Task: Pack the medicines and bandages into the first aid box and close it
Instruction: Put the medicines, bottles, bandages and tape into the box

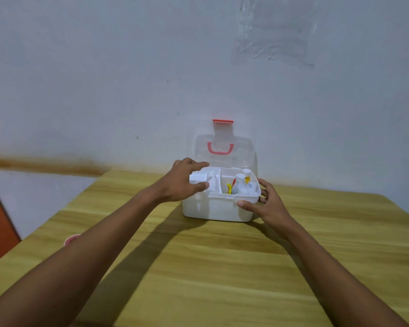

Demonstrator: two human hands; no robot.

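A white first aid box (213, 208) stands on the wooden table near the wall. Its clear lid (224, 149), with a pink handle and pink latch, is swung up against the wall. A white inner tray (208, 179) sits in the left half of the box, and my left hand (182, 180) grips it from the left. Small white bottles (242, 182), one with a yellow label, and some yellow and red items fill the right half. My right hand (265, 204) holds the box's front right corner, thumb on the front wall.
The wooden table (222, 267) stretches toward me, its left edge running diagonally. A small pink and white round object (71, 239) peeks out at that left edge. The grey wall stands directly behind the box.
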